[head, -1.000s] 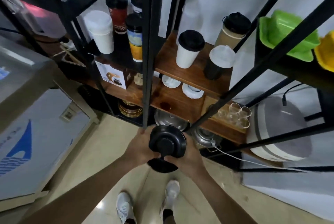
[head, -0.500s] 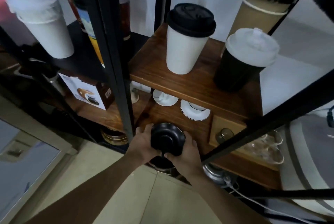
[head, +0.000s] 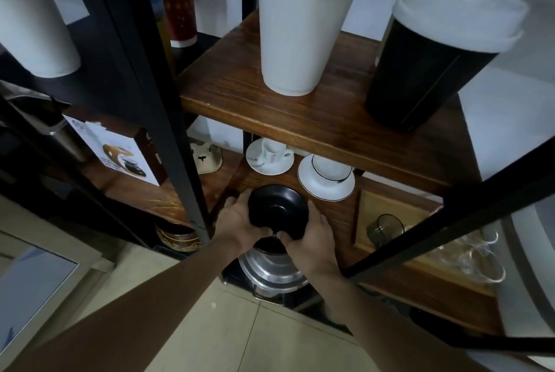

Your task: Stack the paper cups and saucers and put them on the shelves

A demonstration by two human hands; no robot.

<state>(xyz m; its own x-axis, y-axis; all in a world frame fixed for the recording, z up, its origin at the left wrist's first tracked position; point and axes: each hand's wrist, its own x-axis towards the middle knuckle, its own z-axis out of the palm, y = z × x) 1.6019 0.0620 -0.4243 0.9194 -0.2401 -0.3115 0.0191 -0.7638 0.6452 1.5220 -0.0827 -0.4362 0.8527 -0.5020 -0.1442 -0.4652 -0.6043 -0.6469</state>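
Both hands grip a black stack of saucers and a cup (head: 277, 214), upside down so a saucer's foot ring faces me. My left hand (head: 235, 221) holds its left side and my right hand (head: 312, 232) its right side. The stack hovers at the front edge of the lower wooden shelf (head: 339, 215). Behind it on that shelf stand a white cup on a saucer (head: 268, 157) and a black-rimmed white cup on a saucer (head: 326, 181). On the upper wooden shelf (head: 300, 119) stand a white paper cup with a black lid (head: 297, 29) and a black paper cup with a white lid (head: 432, 59).
A black metal post (head: 168, 95) rises just left of my hands and a slanted black bar (head: 450, 221) crosses at right. A wooden tray with glass cups (head: 435, 236) sits right of the stack. Metal pots (head: 270, 269) lie below. A printed box (head: 120, 149) stands on the left shelf.
The view has closed in on the shelves. My hands have carried the black stack forward from over the floor to the lower wooden shelf's front edge.
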